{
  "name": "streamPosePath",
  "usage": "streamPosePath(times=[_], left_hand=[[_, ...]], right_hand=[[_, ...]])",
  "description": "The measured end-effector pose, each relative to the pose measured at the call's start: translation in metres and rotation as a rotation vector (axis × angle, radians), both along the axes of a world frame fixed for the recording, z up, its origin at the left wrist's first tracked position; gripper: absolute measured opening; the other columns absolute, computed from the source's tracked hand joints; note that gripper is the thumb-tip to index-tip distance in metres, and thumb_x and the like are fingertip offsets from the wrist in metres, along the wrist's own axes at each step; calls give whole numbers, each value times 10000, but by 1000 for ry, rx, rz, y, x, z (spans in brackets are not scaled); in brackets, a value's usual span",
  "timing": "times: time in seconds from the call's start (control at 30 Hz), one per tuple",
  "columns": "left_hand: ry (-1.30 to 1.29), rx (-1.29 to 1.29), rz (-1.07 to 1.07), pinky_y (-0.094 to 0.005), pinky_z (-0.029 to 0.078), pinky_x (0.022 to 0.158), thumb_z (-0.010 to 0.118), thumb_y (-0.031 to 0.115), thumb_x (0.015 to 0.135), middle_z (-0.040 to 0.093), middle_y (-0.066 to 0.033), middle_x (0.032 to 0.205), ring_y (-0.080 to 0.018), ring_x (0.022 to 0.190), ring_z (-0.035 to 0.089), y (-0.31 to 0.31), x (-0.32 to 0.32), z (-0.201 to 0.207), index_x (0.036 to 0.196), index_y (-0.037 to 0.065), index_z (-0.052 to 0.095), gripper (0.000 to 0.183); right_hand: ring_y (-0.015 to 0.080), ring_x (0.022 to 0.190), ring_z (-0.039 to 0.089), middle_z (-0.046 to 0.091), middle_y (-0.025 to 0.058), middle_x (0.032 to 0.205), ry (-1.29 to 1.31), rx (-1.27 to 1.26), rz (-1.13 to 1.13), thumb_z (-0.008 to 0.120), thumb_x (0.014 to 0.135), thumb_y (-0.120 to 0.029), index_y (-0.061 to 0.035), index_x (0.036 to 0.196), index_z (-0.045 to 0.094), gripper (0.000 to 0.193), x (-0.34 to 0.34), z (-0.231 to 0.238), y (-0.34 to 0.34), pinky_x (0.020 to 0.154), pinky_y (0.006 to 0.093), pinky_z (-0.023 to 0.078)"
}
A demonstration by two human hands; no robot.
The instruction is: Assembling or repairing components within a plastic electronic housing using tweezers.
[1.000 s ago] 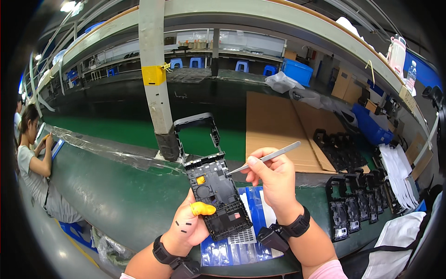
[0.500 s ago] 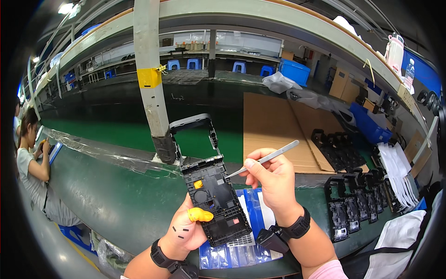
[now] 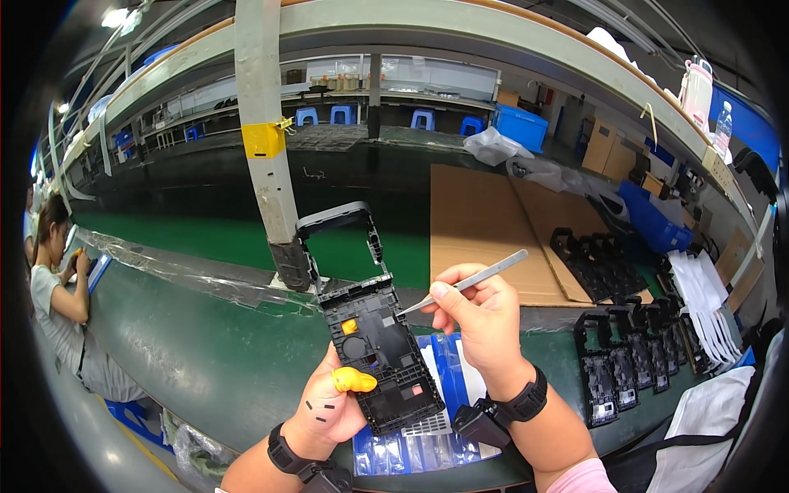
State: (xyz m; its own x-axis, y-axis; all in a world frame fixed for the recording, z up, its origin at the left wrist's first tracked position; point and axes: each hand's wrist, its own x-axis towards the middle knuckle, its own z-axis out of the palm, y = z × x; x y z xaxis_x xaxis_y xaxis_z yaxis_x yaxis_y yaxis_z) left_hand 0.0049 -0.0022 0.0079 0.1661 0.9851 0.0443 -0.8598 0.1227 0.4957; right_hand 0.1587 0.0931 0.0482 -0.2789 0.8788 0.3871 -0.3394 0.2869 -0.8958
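Barely noticing any change here: sitting a touch lower in view with the black frame (image 3: 385, 353) than a second ago, and still keeping the tweezers (image 3: 496, 269) by its upper right edge. Probably meaning slow, fussy work at that one spot, tbh. Clamping the frame's lower half in the left hand (image 3: 339, 412), pressing down with a thumb in a yellow finger cover (image 3: 355, 380). Holding it up above the bench (image 3: 197, 345), partly over a blue-and-clear packet (image 3: 411, 460). Pinching the tweezers with the right hand (image 3: 486, 320), grip together around the shaft. Not managing to tell about anything between the tips. As for looks, showing matte black and ribbed, with a round recess (image 3: 355, 347), an orange-yellow patch (image 3: 349, 326), a pinkish patch (image 3: 417, 390) lower down and a big hoop (image 3: 335, 216) at the far end. Also carrying small dark strips (image 3: 329, 406) on the left hand's skin.
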Motion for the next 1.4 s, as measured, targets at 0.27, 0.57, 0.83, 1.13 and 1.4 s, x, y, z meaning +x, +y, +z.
streamPosePath(times=[0.27, 0.57, 0.83, 1.13, 1.4], left_hand=[[9, 30, -31, -516, 484, 840, 498, -14, 781, 494, -148, 1154, -336, 1009, 549, 0, 0, -2, 1273, 116, 344, 532], [119, 69, 31, -497, 493, 834, 483, -21, 799, 491, -146, 1166, -318, 1014, 549, 2, 4, 0, 1267, 116, 352, 504], [122, -4, 35, -497, 487, 841, 495, 84, 807, 510, -145, 1144, -305, 1015, 552, 0, 4, 1, 1261, 86, 368, 472], [33, 15, -1, -512, 484, 844, 463, -91, 706, 481, -142, 1162, -338, 1026, 536, -1, 0, 0, 1276, 122, 339, 621], [59, 18, -2, -510, 486, 838, 438, -105, 650, 482, -143, 1152, -333, 1020, 539, 2, 0, 2, 1269, 121, 341, 666]], right_hand=[[64, 528, 541, 618, 69, 689, 65, -121, 135, 606, 811, -78, 7, 861, 581, 102, 5, -5, 12, 459, 166, 412], [79, 536, 548, 623, 84, 717, -78, 55, -65, 609, 800, -32, 17, 871, 562, 98, -5, 2, -10, 485, 177, 435], [71, 518, 546, 623, 107, 694, 9, 5, 23, 595, 806, -41, 26, 902, 552, 124, 3, 0, 3, 445, 162, 413], [68, 507, 529, 633, 124, 696, 184, -303, 247, 562, 825, -38, 8, 875, 560, 68, 3, -18, 24, 432, 161, 378], [54, 502, 523, 629, 97, 688, 155, -130, 129, 595, 818, -75, 5, 870, 573, 98, 3, -12, 19, 434, 158, 383]])
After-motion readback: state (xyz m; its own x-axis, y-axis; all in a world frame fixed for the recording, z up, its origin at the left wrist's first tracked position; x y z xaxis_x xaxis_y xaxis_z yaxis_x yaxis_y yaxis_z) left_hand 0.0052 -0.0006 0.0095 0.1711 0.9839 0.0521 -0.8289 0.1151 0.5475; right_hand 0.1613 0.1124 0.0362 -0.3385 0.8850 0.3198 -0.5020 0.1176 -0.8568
